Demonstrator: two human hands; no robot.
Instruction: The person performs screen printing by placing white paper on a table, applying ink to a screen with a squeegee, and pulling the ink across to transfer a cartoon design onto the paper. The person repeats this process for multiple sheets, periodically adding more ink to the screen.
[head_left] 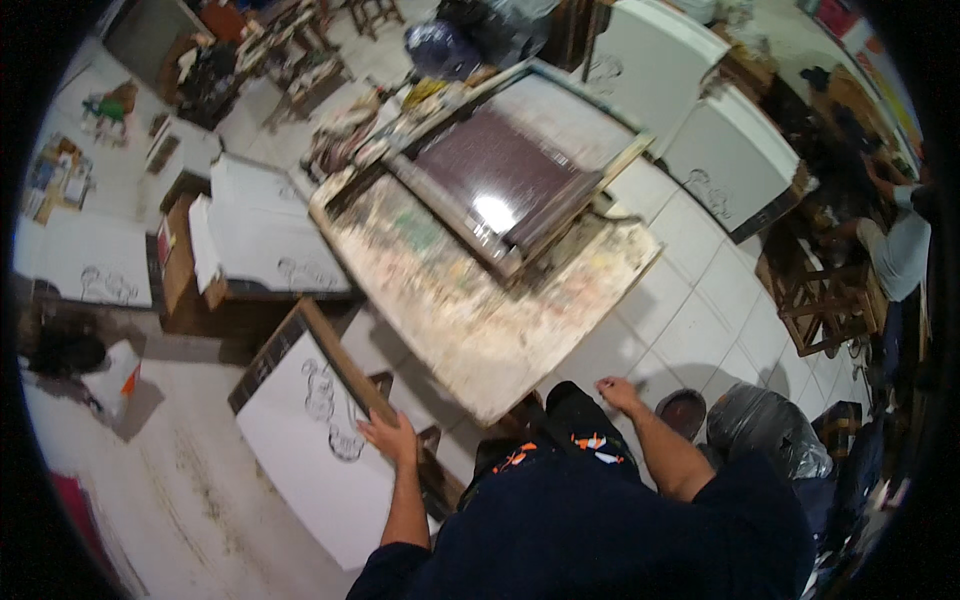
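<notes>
My left hand point(392, 437) lies at the edge of a white sheet point(290, 440) with black line drawings, its fingers stretched out over the printed part. That sheet rests on a low board or stand with a wooden side, to the left of my legs. Near my right knee hangs my right hand point(618, 393), fingers curled in, with nothing visible in them. Ahead of me stands a paint-stained table point(480, 345). On it sits a framed printing screen point(490, 160), its dark mesh shining under the light.
More printed white sheets point(270, 225) lie in stacks at the left, and others point(725, 160) at the far right. Bunched rags point(345, 140) lie by the screen. A black plastic bag point(765, 425) and a round container point(682, 412) stand at my right. Another person point(895, 240) is near a wooden stool point(825, 305).
</notes>
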